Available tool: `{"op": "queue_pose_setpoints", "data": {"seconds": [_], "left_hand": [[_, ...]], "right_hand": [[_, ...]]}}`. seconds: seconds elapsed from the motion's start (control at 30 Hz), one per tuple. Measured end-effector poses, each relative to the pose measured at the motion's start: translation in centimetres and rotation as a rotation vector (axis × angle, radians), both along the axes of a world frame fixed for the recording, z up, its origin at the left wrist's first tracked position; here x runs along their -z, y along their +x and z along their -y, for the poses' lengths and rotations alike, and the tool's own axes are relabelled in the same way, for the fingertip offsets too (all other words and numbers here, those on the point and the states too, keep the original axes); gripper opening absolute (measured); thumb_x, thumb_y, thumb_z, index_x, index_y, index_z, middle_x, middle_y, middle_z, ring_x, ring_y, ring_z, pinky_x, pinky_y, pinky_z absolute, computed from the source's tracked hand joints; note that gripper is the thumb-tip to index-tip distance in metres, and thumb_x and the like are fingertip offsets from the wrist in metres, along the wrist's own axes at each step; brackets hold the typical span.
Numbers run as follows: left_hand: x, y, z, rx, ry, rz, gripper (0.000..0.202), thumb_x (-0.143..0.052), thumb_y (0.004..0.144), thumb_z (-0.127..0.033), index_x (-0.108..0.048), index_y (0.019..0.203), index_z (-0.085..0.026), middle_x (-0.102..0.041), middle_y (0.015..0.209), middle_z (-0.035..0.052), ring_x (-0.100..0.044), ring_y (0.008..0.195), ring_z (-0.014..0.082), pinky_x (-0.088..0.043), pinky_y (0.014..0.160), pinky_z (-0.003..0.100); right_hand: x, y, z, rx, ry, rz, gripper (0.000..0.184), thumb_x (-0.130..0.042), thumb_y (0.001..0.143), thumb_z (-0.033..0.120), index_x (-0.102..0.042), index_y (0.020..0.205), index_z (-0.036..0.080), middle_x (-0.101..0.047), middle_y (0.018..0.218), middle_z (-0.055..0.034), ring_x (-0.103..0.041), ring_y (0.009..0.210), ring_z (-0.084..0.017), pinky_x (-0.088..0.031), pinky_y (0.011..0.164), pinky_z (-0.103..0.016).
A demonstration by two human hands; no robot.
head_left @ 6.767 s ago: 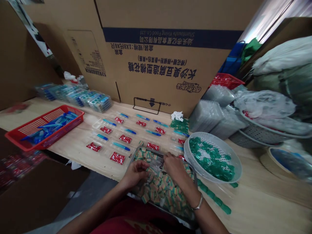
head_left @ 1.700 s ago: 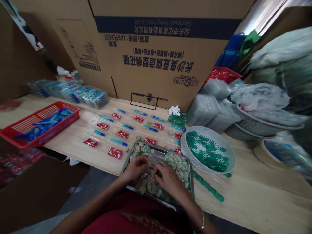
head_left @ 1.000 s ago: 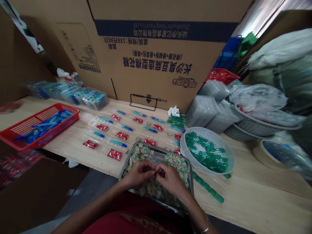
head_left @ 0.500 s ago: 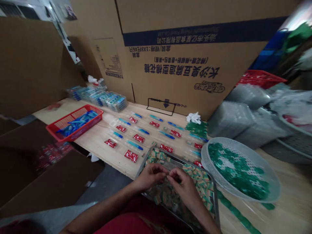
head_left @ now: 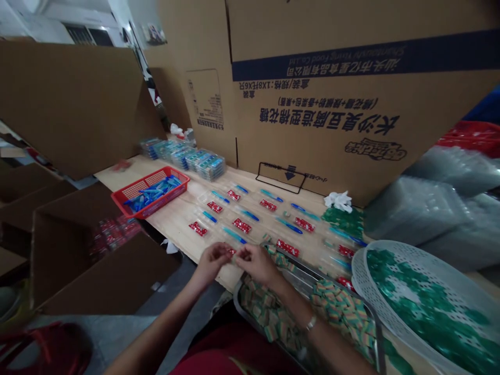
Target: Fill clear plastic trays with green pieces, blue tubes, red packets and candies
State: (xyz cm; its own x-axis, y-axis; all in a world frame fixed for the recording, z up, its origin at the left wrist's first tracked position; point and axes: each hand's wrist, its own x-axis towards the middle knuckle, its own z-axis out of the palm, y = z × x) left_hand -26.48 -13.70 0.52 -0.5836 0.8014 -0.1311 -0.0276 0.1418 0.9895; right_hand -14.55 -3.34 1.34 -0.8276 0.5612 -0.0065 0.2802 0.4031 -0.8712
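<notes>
My left hand (head_left: 213, 259) and my right hand (head_left: 257, 263) are close together above the table's front edge, fingertips pinched. What they hold is small and mostly covered by the fingers. Just behind the fingertips, a red spotted packet (head_left: 231, 252) shows in part, beside a blue pen-shaped piece (head_left: 234, 235). Under my right forearm is a metal tray (head_left: 379, 344) with striped green and orange candy pieces (head_left: 344, 307). Clear plastic trays, many with a red packet (head_left: 241, 225) and a blue pen-shaped piece (head_left: 289, 225), lie in rows beyond.
A red basket (head_left: 124, 207) of blue pieces stands left, with stacked filled packs (head_left: 211, 165) behind. A white perforated basket (head_left: 361, 271) with green packets is at right. A large carton (head_left: 250, 114) walls the back; an open box (head_left: 50, 250) sits lower left.
Both hands have moved left, from over the metal tray to the front row of plastic trays, still pinched together. The view has turned right to left, so the scene sits further right.
</notes>
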Motion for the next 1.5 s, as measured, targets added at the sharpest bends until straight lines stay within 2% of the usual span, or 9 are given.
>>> {"op": "queue_pose_setpoints", "data": {"seconds": [0.13,0.33,0.6,0.73,0.93,1.03,1.13,1.27,1.5], "left_hand": [[2.1,-4.1,0.8,-0.37,-0.024,-0.576,0.02,-0.052,0.071,-0.022,-0.059,0.089,-0.016,-0.062,0.09,0.0075,-0.056,0.09,0.0223,-0.044,0.081,0.036],[5.8,-5.7,0.8,-0.301,-0.001,-0.776,0.023,-0.044,0.079,-0.025,-0.056,0.097,-0.017,-0.061,0.092,0.0078,-0.057,0.089,0.0216,-0.047,0.078,0.036],[5.3,-5.4,0.5,-0.229,0.001,-0.985,0.018,-0.044,0.083,-0.026,-0.059,0.085,-0.017,-0.056,0.082,0.0059,-0.054,0.083,0.0202,-0.047,0.076,0.033],[4.3,-6.3,-0.3,-0.102,-0.169,-1.089,0.022,-0.045,0.08,-0.026,-0.064,0.078,-0.015,-0.056,0.081,0.0079,-0.056,0.081,0.0212,-0.047,0.075,0.032],[1.5,-7.2,-2.4,0.113,-0.631,-1.216,0.021,-0.049,0.074,-0.019,-0.07,0.077,-0.018,-0.059,0.086,0.0095,-0.057,0.085,0.0245,-0.045,0.068,0.031],[0.5,-6.4,-2.4,0.055,-0.642,-1.252,0.018,-0.051,0.075,-0.021,-0.068,0.08,-0.018,-0.06,0.087,0.0096,-0.057,0.086,0.0258,-0.043,0.067,0.031],[-0.1,-3.1,-2.2,0.051,-0.352,-1.304,0.019,-0.049,0.081,-0.024,-0.066,0.08,-0.016,-0.06,0.084,0.0088,-0.055,0.083,0.0232,-0.042,0.072,0.032],[-0.4,4.6,-2.8,0.622,-0.008,-1.288,0.022,-0.047,0.086,-0.022,-0.066,0.076,-0.018,-0.059,0.077,0.0046,-0.051,0.077,0.0179,-0.039,0.072,0.03],[0.0,10.6,-5.3,0.93,-0.209,-1.42,0.013,-0.055,0.082,-0.023,-0.063,0.075,-0.016,-0.06,0.085,0.0068,-0.048,0.088,0.0228,-0.036,0.076,0.037]], "right_hand": [[0.8,-7.0,-0.6,0.02,0.078,0.045,0.007,-0.06,0.072,0.012,-0.065,0.076,0.013,-0.071,0.078,-0.0057,-0.064,0.071,-0.015,-0.046,0.062,-0.021],[2.3,-10.8,0.6,0.004,0.217,0.124,0.012,-0.057,0.076,0.013,-0.068,0.082,0.014,-0.071,0.085,-0.0093,-0.064,0.079,-0.018,-0.044,0.069,-0.024],[1.4,-10.0,1.1,-0.074,0.316,0.209,0.025,-0.044,0.084,0.011,-0.068,0.09,0.009,-0.068,0.095,-0.0156,-0.063,0.086,-0.022,-0.044,0.07,-0.027],[-0.6,-5.3,-1.4,-0.11,0.29,0.184,0.017,-0.053,0.082,0.018,-0.069,0.085,0.017,-0.071,0.088,-0.0045,-0.063,0.082,-0.015,-0.042,0.07,-0.02],[-1.2,11.3,-4.4,0.163,0.22,0.213,0.015,-0.053,0.079,0.017,-0.067,0.077,0.017,-0.069,0.075,-0.0018,-0.062,0.07,-0.014,-0.04,0.063,-0.021],[-0.5,16.9,-2.6,0.224,0.247,0.331,0.016,-0.052,0.077,0.015,-0.065,0.07,0.018,-0.065,0.066,-0.0005,-0.059,0.063,-0.015,-0.037,0.059,-0.022],[0.0,17.6,0.1,0.231,0.287,0.339,0.018,-0.049,0.081,0.016,-0.065,0.073,0.019,-0.062,0.07,-0.0011,-0.058,0.067,-0.015,-0.037,0.062,-0.023],[0.4,14.5,1.8,0.231,0.39,0.366,0.015,-0.049,0.081,0.015,-0.064,0.081,0.019,-0.061,0.085,-0.0056,-0.057,0.075,-0.017,-0.039,0.066,-0.026],[1.9,16.0,0.6,0.342,0.104,0.11,0.007,-0.049,0.075,0.016,-0.053,0.07,0.019,-0.056,0.066,0.0008,-0.052,0.063,-0.014,-0.038,0.059,-0.024]]}}
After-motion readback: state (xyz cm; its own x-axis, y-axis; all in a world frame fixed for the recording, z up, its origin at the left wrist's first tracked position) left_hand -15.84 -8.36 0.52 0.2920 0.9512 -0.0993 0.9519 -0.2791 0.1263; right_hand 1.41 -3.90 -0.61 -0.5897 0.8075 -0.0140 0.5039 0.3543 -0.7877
